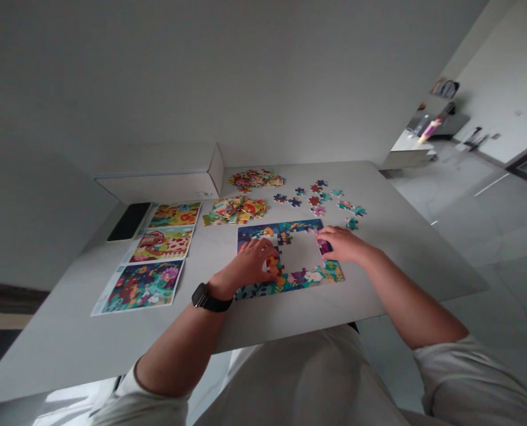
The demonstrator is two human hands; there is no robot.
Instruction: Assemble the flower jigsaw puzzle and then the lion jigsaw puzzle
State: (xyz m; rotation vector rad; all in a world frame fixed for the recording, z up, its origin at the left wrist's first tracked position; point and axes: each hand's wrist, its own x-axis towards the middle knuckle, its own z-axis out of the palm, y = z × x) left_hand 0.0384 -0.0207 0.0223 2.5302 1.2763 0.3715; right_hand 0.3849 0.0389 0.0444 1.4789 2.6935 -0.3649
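A partly assembled jigsaw puzzle (pixel 296 284) lies flat on the table. Its border is joined on all sides around a bare white gap. My left hand (pixel 255 260), with a black watch (pixel 207 299) on the wrist, rests over the puzzle's left part. Its thumb and fingers are apart, on either side of an orange section (pixel 272 264). My right hand (pixel 340 241) touches the puzzle's right border, fingers and thumb spread around a purple piece (pixel 323 246). Parts of the border are hidden under both hands.
Loose pieces (pixel 314 201) are scattered behind the puzzle. Two piles, a nearer yellow one (pixel 239 210) and a farther pile (pixel 256 178), stand beside a white box (pixel 165 186). A sheet with three pictures (pixel 145 287) and a black phone (pixel 129 222) lie on the left.
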